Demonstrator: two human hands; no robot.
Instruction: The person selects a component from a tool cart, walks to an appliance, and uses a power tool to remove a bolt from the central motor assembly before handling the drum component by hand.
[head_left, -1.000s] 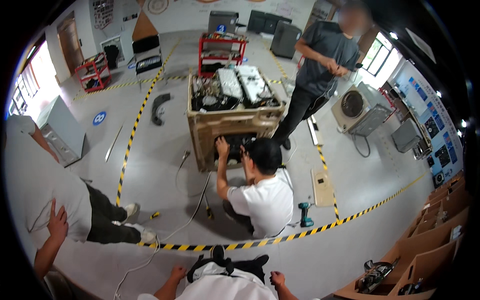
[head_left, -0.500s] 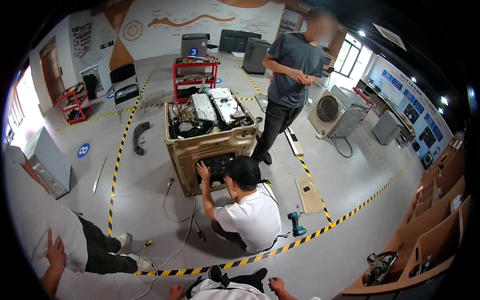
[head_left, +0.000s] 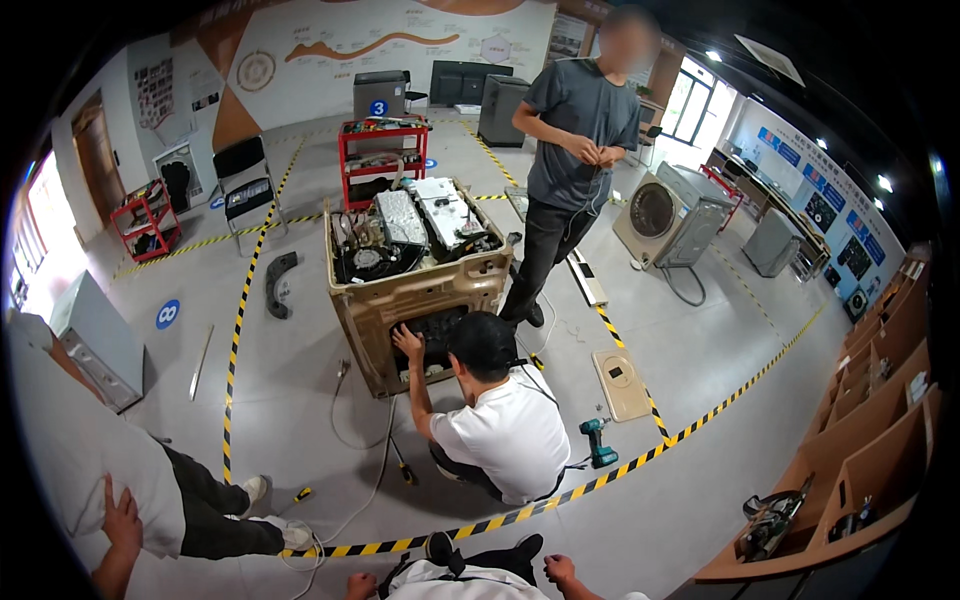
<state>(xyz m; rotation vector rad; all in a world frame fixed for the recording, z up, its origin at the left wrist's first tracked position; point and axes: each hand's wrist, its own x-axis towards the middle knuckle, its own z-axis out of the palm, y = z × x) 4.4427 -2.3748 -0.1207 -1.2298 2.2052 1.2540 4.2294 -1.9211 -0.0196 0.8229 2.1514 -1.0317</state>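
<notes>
At the lower edge, my left hand (head_left: 361, 586) hangs beside my lap, fingers curled, touching no object. My right hand (head_left: 560, 570) is a loose fist on the other side, with nothing visible in it. In front of me a person in a white shirt (head_left: 500, 430) crouches at an opened tan washing machine (head_left: 420, 290). That person's left hand (head_left: 409, 343) rests at the edge of its dark front opening; the other hand is hidden. A green cordless drill (head_left: 598, 443) stands on the floor to the right. Screwdrivers (head_left: 406, 472) lie near the machine's grey cable.
A person in grey (head_left: 580, 130) stands behind the machine, hands together with a thin cord. Another person (head_left: 100, 460) stands close on my left. A tan panel (head_left: 621, 385) lies at right, near wooden shelving (head_left: 850, 470). Striped tape (head_left: 500, 522) crosses the floor before me.
The whole view has shifted slightly. The standing person in grey has moved their hands a little. My hands stay low and curled; the crouching person keeps nearly the same pose.
</notes>
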